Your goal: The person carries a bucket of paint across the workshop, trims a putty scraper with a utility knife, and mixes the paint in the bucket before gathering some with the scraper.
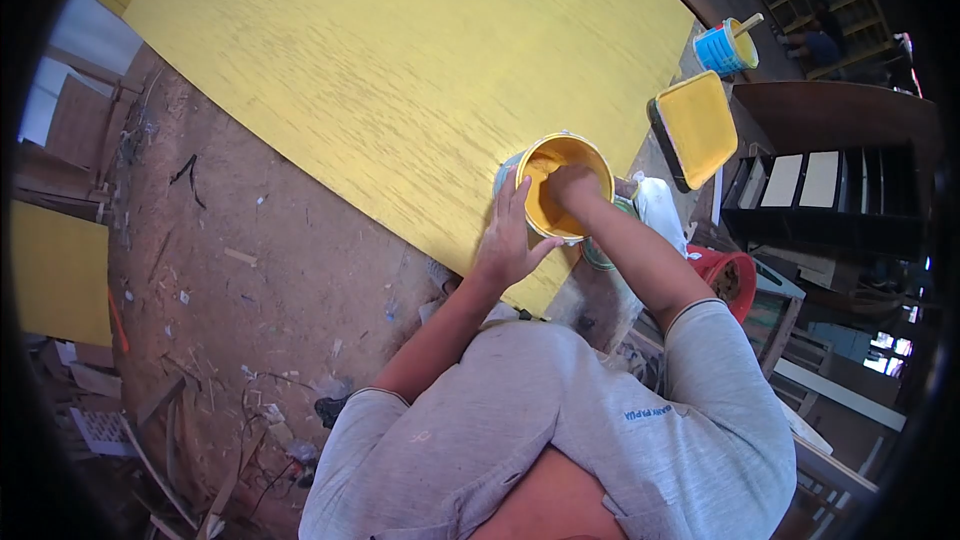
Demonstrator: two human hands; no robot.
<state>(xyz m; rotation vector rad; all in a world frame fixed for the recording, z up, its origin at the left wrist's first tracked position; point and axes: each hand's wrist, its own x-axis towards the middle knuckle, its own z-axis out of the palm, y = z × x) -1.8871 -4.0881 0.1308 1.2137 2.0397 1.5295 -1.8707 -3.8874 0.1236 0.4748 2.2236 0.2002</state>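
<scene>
A round paint bucket stands tilted toward me on the edge of a large yellow-painted board. Orange-yellow paint coats its inner wall and bottom. My left hand braces the bucket's near left side, fingers up along the wall and thumb below the rim. Reaching in over the rim from the right, my right hand is down inside the bucket with its fingers curled. What it holds, if anything, is hidden by the hand itself.
Right of the board lie a paint tray coated yellow and a blue paint pail with a stick in it. A red bucket and white bag sit nearer. Wood scraps litter the left floor; a person sits far right.
</scene>
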